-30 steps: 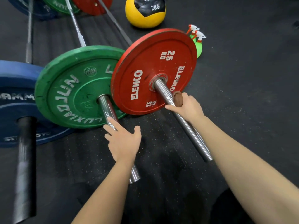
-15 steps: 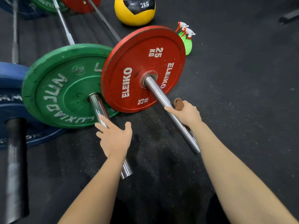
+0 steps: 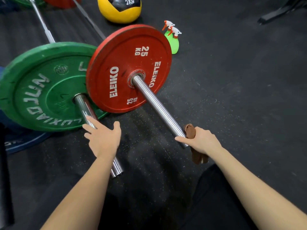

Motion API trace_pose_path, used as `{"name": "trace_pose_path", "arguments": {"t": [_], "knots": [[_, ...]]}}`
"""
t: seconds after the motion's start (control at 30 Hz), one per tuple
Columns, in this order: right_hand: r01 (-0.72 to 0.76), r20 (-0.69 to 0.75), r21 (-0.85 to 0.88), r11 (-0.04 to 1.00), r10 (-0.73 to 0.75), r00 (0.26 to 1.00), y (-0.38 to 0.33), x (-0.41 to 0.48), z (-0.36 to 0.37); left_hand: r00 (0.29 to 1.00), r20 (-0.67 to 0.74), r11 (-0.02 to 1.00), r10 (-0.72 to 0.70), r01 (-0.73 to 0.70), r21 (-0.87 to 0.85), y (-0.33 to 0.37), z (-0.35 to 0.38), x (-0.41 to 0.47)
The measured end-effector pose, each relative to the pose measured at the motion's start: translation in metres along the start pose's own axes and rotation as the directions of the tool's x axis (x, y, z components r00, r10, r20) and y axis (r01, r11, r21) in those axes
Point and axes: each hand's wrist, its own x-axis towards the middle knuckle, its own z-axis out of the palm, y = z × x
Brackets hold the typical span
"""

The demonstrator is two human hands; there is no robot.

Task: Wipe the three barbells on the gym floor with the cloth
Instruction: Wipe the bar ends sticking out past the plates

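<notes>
Three barbells lie side by side on the black gym floor. The right one carries a red 25 kg plate, and its chrome sleeve runs toward me. My right hand grips a brown cloth wrapped round the near end of that sleeve; the cloth's tail hangs below my hand. The middle barbell has a green plate and a chrome sleeve. My left hand rests on this sleeve with straight fingers. The left barbell, with a blue plate and a dark sleeve, is cut off at the frame's edge.
A green spray bottle with a white and red trigger stands behind the red plate. A yellow and black 2 kg medicine ball lies farther back. A dark metal frame foot sits at the top right. Black rubber floor spreads to the right.
My right hand has slid the cloth along the red plate's sleeve, from near the plate out to the sleeve's near end. My left hand has stayed on the green plate's sleeve.
</notes>
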Motion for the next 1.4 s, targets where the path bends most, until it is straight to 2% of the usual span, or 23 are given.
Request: {"name": "trace_pose_path", "arguments": {"t": [0.07,0.17,0.23,0.27,0.3,0.33,0.4,0.43,0.57,0.63,0.7,0.73,0.77,0.8,0.83,0.87,0.9,0.97,1.03,1.07,1.1,1.2,1.4], "knots": [[-0.025,-0.014,-0.012,1.000,0.025,1.000,-0.006,-0.002,-0.002,1.000,0.007,1.000,-0.006,0.006,-0.005,0.000,0.001,0.001],[0.017,-0.191,-0.084,0.996,-0.033,0.981,-0.018,-0.007,0.002,1.000,0.004,1.000,-0.006,0.006,-0.003,0.000,0.001,0.002],[0.085,-0.298,0.000,0.996,-0.081,0.951,-0.028,-0.012,-0.003,1.000,-0.003,1.000,-0.003,0.003,-0.002,-0.001,0.003,0.003],[0.116,-0.304,0.123,0.986,-0.074,0.950,-0.034,-0.015,-0.010,1.000,-0.003,1.000,-0.002,0.002,0.000,-0.001,0.003,0.003],[0.147,-0.274,0.307,0.940,-0.061,0.960,-0.041,-0.017,-0.018,1.000,-0.004,1.000,0.000,0.000,0.006,-0.002,0.003,0.003],[0.164,-0.211,0.527,0.834,-0.058,0.976,-0.049,-0.018,-0.026,1.000,-0.009,1.000,0.003,-0.003,0.011,-0.003,0.004,0.003],[0.089,-0.038,0.834,0.545,-0.105,0.994,-0.067,-0.019,-0.033,0.999,-0.028,0.999,0.041,-0.041,0.024,-0.004,0.004,0.003],[0.081,-0.012,0.883,0.462,-0.150,0.989,-0.076,-0.020,-0.034,0.995,-0.049,0.995,0.089,-0.087,0.038,-0.005,0.006,0.003],[0.207,-0.112,0.904,0.373,-0.262,0.959,-0.105,-0.025,-0.023,0.921,-0.201,0.943,0.333,-0.329,0.053,-0.012,0.012,-0.001],[0.215,-0.113,0.923,0.320,-0.310,0.944,-0.113,-0.026,-0.018,0.835,-0.258,0.865,0.486,-0.502,0.004,-0.018,0.007,-0.007],[0.198,-0.097,0.933,0.301,-0.318,0.943,-0.123,-0.027,-0.013,0.780,-0.179,0.755,0.600,-0.626,-0.196,-0.013,-0.008,-0.023],[0.158,-0.066,0.944,0.291,-0.302,0.951,-0.127,-0.027,-0.010,0.807,-0.033,0.727,0.590,-0.549,-0.412,-0.003,-0.019,-0.036],[0.105,-0.016,0.958,0.268,-0.315,0.949,-0.131,-0.029,-0.009,0.826,0.171,0.702,0.537,-0.325,-0.633,0.010,-0.029,-0.051],[0.039,0.048,0.969,0.246,-0.337,0.940,-0.134,-0.031,-0.009,0.797,0.391,0.654,0.460,-0.007,-0.756,0.024,-0.036,-0.062],[-0.027,0.120,0.970,0.243,-0.378,0.918,-0.134,-0.033,-0.009,0.732,0.549,0.566,0.403,0.272,-0.778,0.036,-0.040,-0.069],[-0.047,0.164,0.959,0.278,-0.415,0.895,-0.134,-0.031,-0.009,0.685,0.623,0.465,0.379,0.441,-0.768,0.042,-0.039,-0.073],[-0.017,0.170,0.942,0.336,-0.433,0.885,-0.133,-0.031,-0.011,0.686,0.634,0.390,0.356,0.508,-0.768,0.045,-0.036,-0.073],[0.171,0.038,0.836,0.521,-0.366,0.930,-0.128,-0.022,-0.016,0.748,0.592,0.311,0.302,0.509,-0.802,0.043,-0.030,-0.065],[0.360,-0.265,0.493,0.792,-0.257,0.929,-0.109,0.001,-0.017,0.803,0.554,0.299,0.219,0.486,-0.821,0.040,-0.026,-0.058],[0.374,-0.356,0.316,0.872,-0.256,0.899,-0.097,0.010,-0.014,0.826,0.535,0.299,0.178,0.473,-0.829,0.038,-0.022,-0.052],[0.351,-0.364,0.191,0.917,-0.266,0.892,-0.085,0.022,-0.007,0.846,0.514,0.300,0.145,0.457,-0.837,0.037,-0.019,-0.048],[0.184,-0.161,0.175,0.967,-0.157,0.974,-0.063,0.036,0.016,0.893,0.437,0.329,0.110,0.382,-0.863,0.040,-0.017,-0.034],[0.207,-0.244,0.208,0.956,-0.155,0.957,-0.065,0.038,0.020,0.910,0.412,0.308,0.053,0.377,-0.873,0.085,0.000,0.008]]}}
